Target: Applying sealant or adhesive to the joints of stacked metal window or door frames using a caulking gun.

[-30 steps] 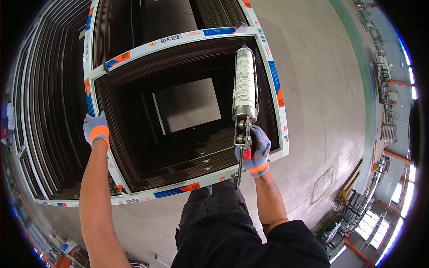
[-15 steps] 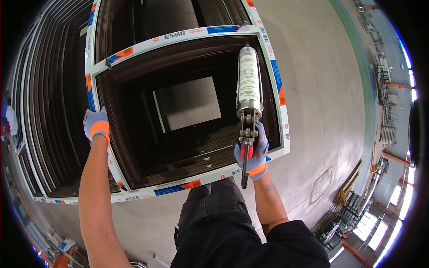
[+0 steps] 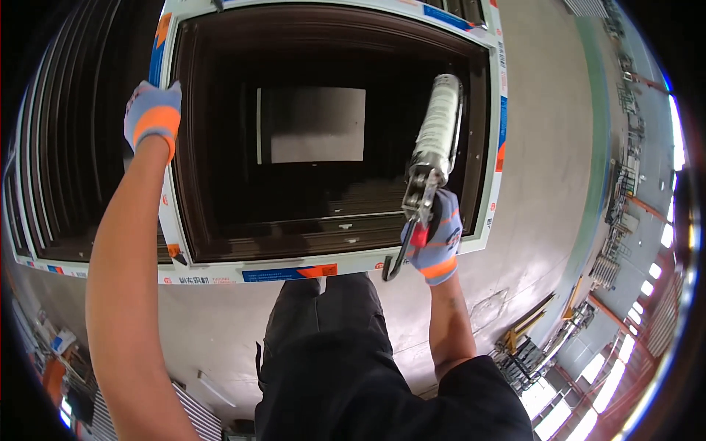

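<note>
My right hand [image 3: 440, 239], in a grey-blue glove with an orange cuff, grips a caulking gun [image 3: 437, 136] by its handle. The gun carries a white printed cartridge and points away from me over the opening of a window frame [image 3: 502, 81]. Its nozzle does not show against the dark interior. My left hand [image 3: 153, 116], gloved alike, is closed around the left bar of this frame. White film with blue and orange patches covers the frame's face; its inner sides are dark brown.
More frames [image 3: 51, 154] are stacked to the left and below the one I hold. Grey concrete floor [image 3: 548, 147] with a green strip [image 3: 594, 110] lies to the right. Racks and metal stock [image 3: 540, 353] stand along the right side.
The view has shifted, so the frame appears higher and squarer. The caulking gun has tilted, its handle end swinging left relative to its tip. Both hands keep their grip.
</note>
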The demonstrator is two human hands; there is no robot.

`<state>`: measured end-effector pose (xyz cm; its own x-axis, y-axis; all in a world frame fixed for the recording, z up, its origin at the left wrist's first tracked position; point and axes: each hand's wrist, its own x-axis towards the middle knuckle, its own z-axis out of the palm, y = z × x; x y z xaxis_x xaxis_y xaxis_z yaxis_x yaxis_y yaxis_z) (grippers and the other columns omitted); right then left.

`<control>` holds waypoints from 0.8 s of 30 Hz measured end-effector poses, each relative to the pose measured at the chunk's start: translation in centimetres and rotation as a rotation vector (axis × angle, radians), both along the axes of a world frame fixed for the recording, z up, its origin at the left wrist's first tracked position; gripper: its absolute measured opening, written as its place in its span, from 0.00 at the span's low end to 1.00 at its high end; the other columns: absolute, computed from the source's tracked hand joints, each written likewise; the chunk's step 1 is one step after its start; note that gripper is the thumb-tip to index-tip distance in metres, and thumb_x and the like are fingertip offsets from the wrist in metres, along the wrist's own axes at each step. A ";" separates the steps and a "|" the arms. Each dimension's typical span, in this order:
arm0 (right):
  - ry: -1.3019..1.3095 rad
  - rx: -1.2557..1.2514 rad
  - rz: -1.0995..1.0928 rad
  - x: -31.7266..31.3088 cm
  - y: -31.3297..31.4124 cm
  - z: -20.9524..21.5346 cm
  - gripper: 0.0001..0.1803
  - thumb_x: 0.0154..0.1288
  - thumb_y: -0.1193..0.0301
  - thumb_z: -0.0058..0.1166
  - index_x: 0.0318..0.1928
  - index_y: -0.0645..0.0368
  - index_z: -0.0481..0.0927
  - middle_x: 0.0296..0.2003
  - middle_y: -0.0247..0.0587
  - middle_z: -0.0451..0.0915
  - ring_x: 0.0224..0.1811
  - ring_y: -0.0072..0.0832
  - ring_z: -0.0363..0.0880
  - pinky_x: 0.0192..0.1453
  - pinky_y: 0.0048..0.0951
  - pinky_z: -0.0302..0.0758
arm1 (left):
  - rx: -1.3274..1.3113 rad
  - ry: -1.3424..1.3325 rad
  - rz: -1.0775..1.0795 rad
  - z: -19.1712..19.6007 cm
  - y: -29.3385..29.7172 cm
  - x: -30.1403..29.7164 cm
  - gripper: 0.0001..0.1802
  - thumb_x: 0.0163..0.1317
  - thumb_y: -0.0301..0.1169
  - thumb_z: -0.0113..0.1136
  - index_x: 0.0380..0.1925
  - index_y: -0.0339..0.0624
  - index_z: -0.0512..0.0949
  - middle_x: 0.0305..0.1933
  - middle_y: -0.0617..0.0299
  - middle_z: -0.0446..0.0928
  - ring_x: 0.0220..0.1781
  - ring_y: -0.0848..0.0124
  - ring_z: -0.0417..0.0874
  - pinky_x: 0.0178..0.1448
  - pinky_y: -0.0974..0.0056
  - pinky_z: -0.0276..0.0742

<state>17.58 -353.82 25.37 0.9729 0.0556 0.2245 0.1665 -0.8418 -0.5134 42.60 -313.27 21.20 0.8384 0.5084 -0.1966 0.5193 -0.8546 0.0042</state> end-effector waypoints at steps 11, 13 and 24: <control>0.096 -0.161 -0.065 1.9 -1.1 -0.8 0.24 0.50 0.78 0.62 0.51 0.66 0.77 0.40 0.53 0.79 0.43 0.52 0.79 0.49 0.42 0.78 | 0.026 0.006 -0.012 -0.3 -0.1 -0.1 0.30 0.67 0.58 0.55 0.52 0.44 0.83 0.50 0.54 0.87 0.51 0.55 0.89 0.56 0.52 0.83; 0.101 -0.233 -0.032 2.2 -1.0 -1.2 0.23 0.49 0.77 0.64 0.49 0.65 0.77 0.40 0.51 0.79 0.42 0.52 0.79 0.48 0.43 0.77 | 0.034 -0.030 -0.042 -1.2 1.1 -0.1 0.29 0.67 0.57 0.55 0.51 0.44 0.83 0.49 0.53 0.87 0.49 0.56 0.90 0.55 0.52 0.84; 0.126 -0.301 -0.037 2.9 -2.1 -2.4 0.27 0.46 0.74 0.70 0.50 0.62 0.77 0.42 0.49 0.79 0.43 0.50 0.79 0.50 0.43 0.77 | -0.029 -0.064 -0.055 -1.3 1.5 -0.1 0.34 0.64 0.62 0.57 0.50 0.42 0.82 0.47 0.50 0.87 0.48 0.55 0.90 0.56 0.53 0.83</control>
